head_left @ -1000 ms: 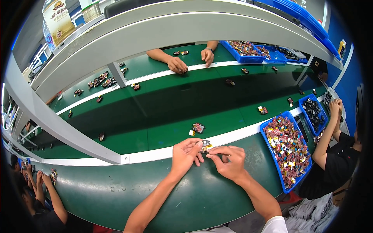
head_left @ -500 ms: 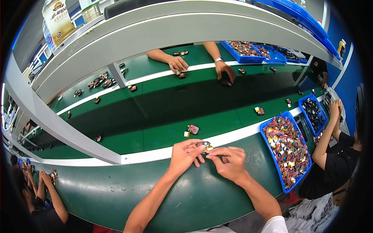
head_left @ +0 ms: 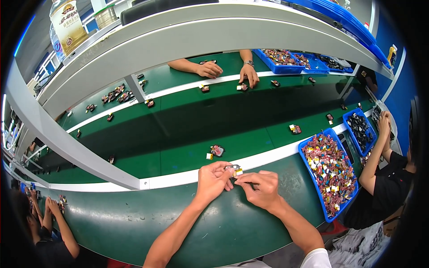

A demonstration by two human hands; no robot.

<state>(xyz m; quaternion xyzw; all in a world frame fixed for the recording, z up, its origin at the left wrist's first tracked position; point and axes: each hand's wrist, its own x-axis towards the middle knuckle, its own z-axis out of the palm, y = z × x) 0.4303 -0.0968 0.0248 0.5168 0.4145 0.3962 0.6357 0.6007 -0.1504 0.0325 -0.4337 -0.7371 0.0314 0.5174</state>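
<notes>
Toward five o'clock hung a small black-and-yellow electronic piece [head_left: 238, 172].
Bare left hand [head_left: 212, 180] clamped it; bare right hand [head_left: 261, 188] pinched alongside, contents unclear.

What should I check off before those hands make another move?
1. Unit held: ok, pinched between the left hand's thumb and fingers.
2. Right hand at the work: ok, its fingertips are close beside the unit.
3. Anything in the right hand's grip: cannot tell, the fingers hide it.
4. Fine details inside the unit: cannot tell, too small to see.
5. Co-worker's hands out of the way: ok, they are across the belt.
6. Parts within reach: likely ok, the tray at right is heaped.
</notes>
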